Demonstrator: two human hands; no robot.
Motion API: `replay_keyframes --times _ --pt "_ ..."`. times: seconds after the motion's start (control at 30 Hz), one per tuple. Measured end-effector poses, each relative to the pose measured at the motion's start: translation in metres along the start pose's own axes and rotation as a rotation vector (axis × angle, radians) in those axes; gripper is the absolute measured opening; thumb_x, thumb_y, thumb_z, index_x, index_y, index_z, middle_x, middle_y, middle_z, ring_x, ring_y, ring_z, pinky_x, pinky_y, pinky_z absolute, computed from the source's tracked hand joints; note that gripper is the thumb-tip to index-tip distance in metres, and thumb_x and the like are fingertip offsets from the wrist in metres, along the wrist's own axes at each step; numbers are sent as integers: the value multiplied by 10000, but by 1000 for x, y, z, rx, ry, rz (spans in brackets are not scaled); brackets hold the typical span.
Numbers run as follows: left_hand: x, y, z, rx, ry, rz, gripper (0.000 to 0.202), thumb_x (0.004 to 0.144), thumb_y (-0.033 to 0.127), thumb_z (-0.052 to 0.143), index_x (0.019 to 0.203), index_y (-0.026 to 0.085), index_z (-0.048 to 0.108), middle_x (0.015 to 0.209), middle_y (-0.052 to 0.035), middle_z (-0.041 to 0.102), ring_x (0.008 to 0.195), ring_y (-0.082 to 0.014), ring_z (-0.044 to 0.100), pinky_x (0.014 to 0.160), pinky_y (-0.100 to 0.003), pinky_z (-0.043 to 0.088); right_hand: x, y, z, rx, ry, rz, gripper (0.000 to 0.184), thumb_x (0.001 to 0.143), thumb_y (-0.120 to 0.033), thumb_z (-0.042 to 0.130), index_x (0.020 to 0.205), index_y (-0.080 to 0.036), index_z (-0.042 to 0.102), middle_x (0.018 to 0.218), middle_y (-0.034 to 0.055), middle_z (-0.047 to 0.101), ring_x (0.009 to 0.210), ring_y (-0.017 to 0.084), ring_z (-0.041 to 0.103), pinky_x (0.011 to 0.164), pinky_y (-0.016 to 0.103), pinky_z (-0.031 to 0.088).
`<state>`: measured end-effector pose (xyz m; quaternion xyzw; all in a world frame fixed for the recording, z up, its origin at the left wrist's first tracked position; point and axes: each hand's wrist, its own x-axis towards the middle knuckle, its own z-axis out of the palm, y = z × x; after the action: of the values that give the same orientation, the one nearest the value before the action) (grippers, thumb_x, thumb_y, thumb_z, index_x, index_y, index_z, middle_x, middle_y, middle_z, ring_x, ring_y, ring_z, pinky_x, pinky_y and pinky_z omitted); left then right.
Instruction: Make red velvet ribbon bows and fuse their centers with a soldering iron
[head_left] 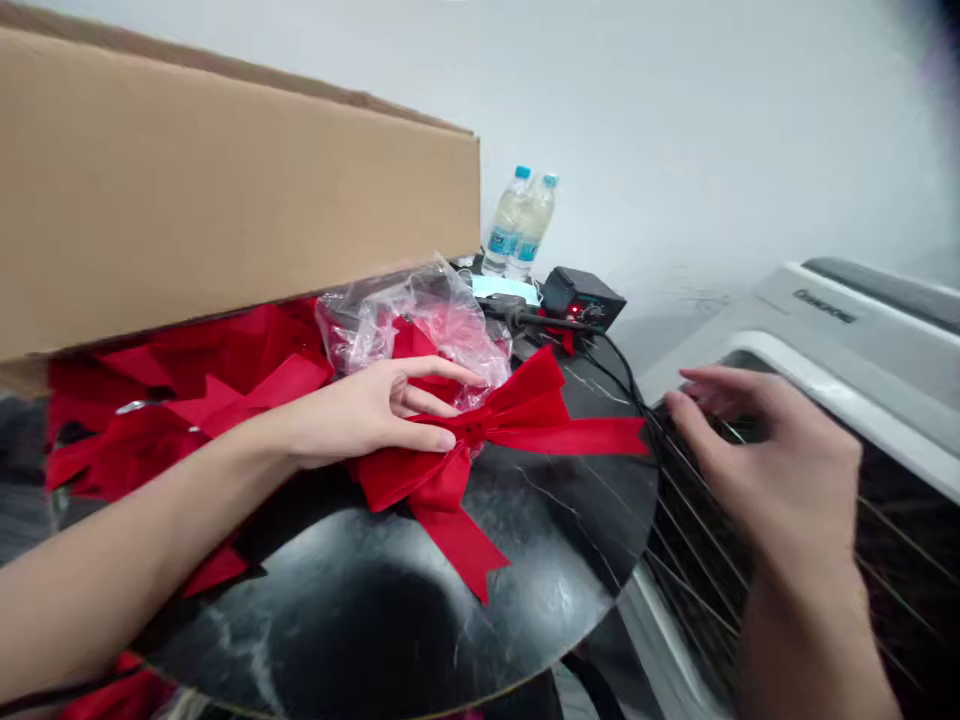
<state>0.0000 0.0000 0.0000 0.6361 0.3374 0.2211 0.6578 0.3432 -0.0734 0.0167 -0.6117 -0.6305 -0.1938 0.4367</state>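
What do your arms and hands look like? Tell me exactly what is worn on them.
The left hand and right hand are bare: no gloves, rings or watch show. The left forearm has no sleeve in view, and the right wrist shows no cuff. Neither arm shows cables or markings.

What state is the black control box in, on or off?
On: the black control box shows a lit red light.

Left hand [360, 415] on red ribbon bow [469, 430], right hand [772, 465] by wire grille [697, 560]
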Motion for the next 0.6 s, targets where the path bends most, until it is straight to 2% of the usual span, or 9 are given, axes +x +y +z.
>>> replay_keyframes --times 0.1,0.17,0.27,0.33,0.43,0.53,0.6 --pt "0 -2 4 -34 25 -20 722 796 265 873 1439 315 548 1225 -96 775 1182 -296 723 882 -333 614 -2 -54 7 224 -370 -356 366 900 -259 763 1253 -243 668 1081 69 689 938 234 663 816 381 560" --pt "-1 -3 6 -85 15 -26 811 801 244 867 1505 326 472 1170 -94 790 1137 -299 742 883 -360 612 -2 -79 17 204 -563 -574 428 934 -235 725 1346 -196 619 1243 141 623 1119 282 622 945 432 557" --pt "-3 -2 7 -197 -26 -6 811 865 232 808 1561 321 403 1098 -89 801 1101 -277 753 900 -360 600 3 -93 36 155 -667 -740 313 977 -171 634 1289 -158 644 1289 171 589 1152 309 595 981 494 541" --pt "-4 1 6 -312 -27 26 663 944 354 717 1543 309 439 1112 -109 794 1091 -279 754 902 -372 602 8 -88 47 243 -672 -703 271 990 -142 596 1250 -183 660 1304 153 576 1163 288 597 988 478 543" --pt "-3 7 3 -446 85 82 540 999 550 546 1457 264 542 1138 -154 776 1038 -311 762 858 -425 628 17 -67 62 562 -602 -471 255 954 -165 674 1192 -257 674 1290 103 564 1209 255 596 1030 437 537" --pt "1 10 0 -444 293 155 451 995 517 544 1281 183 648 964 -133 770 870 -281 764 792 -418 649 20 -47 78 978 -512 -274 284 872 -316 803 1110 -319 648 1293 57 566 1285 267 567 1112 481 491" --pt "5 9 -2 -427 380 199 369 980 464 580 1175 167 679 855 -85 733 772 -235 737 749 -379 652 19 -39 89 1194 -488 -183 332 865 -455 795 1112 -354 597 1347 36 544 1313 268 557 1114 505 491"
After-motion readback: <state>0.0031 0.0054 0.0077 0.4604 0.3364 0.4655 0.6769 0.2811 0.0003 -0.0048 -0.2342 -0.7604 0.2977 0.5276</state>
